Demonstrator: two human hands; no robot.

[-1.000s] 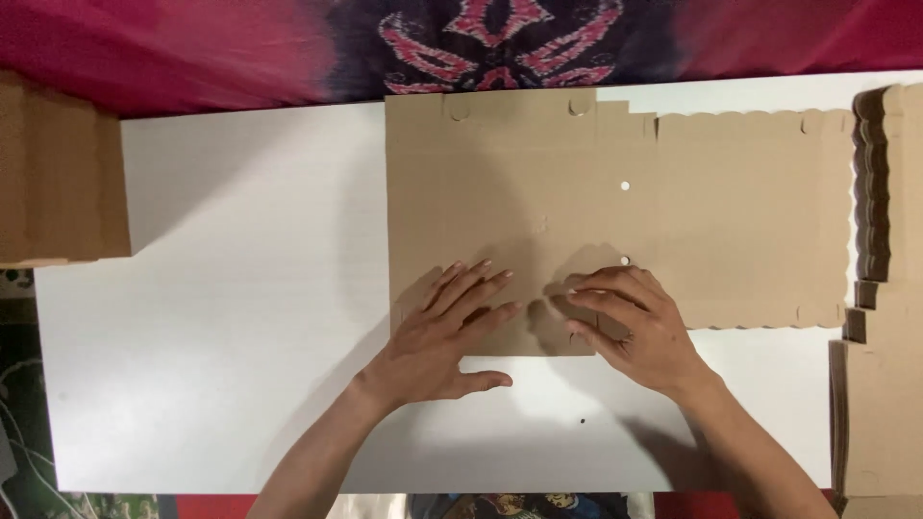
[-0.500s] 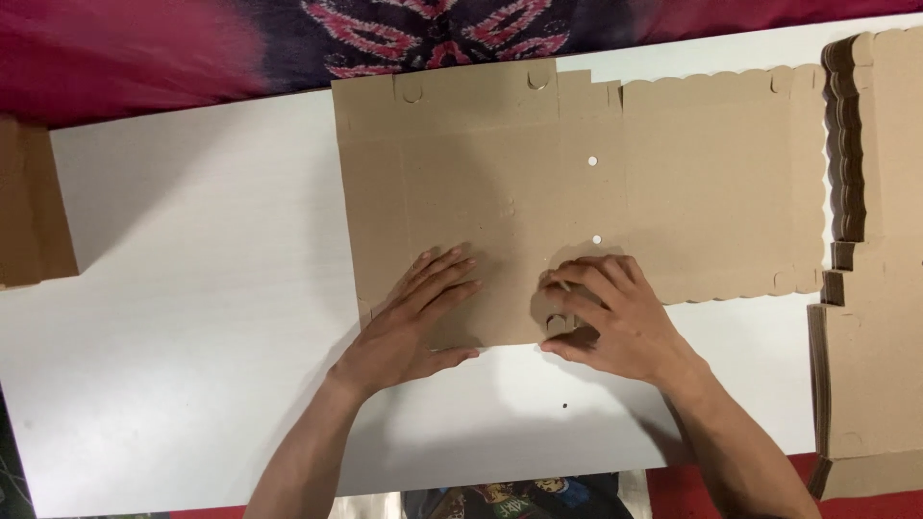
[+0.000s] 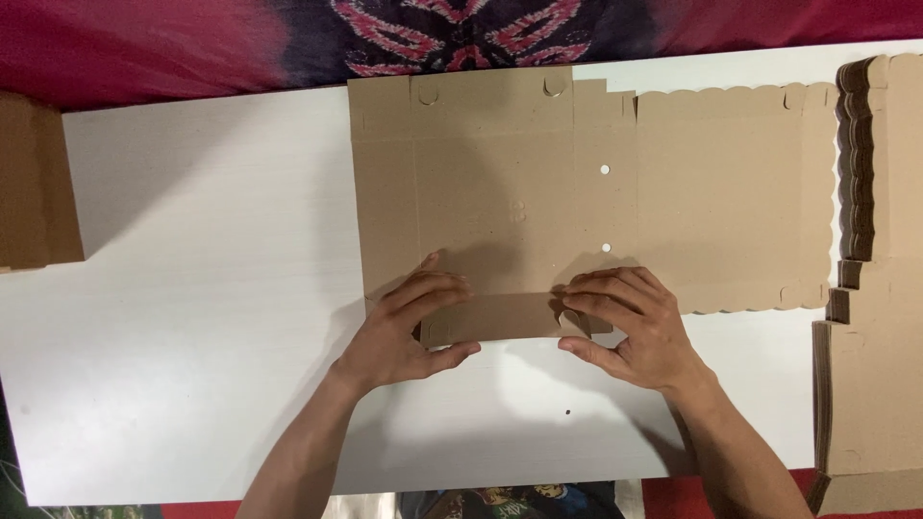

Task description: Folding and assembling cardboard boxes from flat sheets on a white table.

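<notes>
Cardboard blank (image 3: 577,183) lies flat on the white table (image 3: 192,288), its near flap (image 3: 495,315) lifted along the crease. Left hand (image 3: 404,332) grips the flap's left end, thumb beneath, fingers on top; right hand (image 3: 630,327) pinches its right end the same way. Folding it well likely means raising both ends evenly so the crease bends straight, pressing along the scored line. Stacked blanks (image 3: 870,288) sit at the right, a box (image 3: 34,183) far left
</notes>
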